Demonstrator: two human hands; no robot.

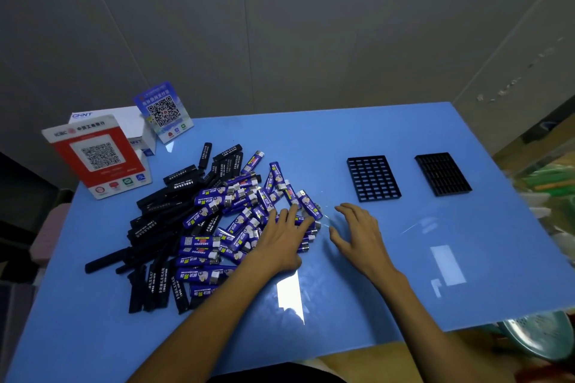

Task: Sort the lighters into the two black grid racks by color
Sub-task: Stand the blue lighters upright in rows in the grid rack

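- The lighters are still heaped on the blue table (373, 274): black lighters (161, 218) on the left, purple lighters (236, 211) beside them.
- The left hand (284, 236) is laid flat, fingers spread, on the purple ones; nothing is held.
- The right hand (361, 233) is kept wide over bare table.
- Both grid racks, the near rack (373, 179) and the far rack (443, 174), look unfilled, so sorting seems just begun.
- Next, one lighter must likely be pinched and stood in a slot.

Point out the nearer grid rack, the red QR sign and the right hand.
nearer grid rack (373, 178): head view, middle of its grid.
red QR sign (100, 156): head view, its QR panel.
right hand (361, 232): head view, back of hand.
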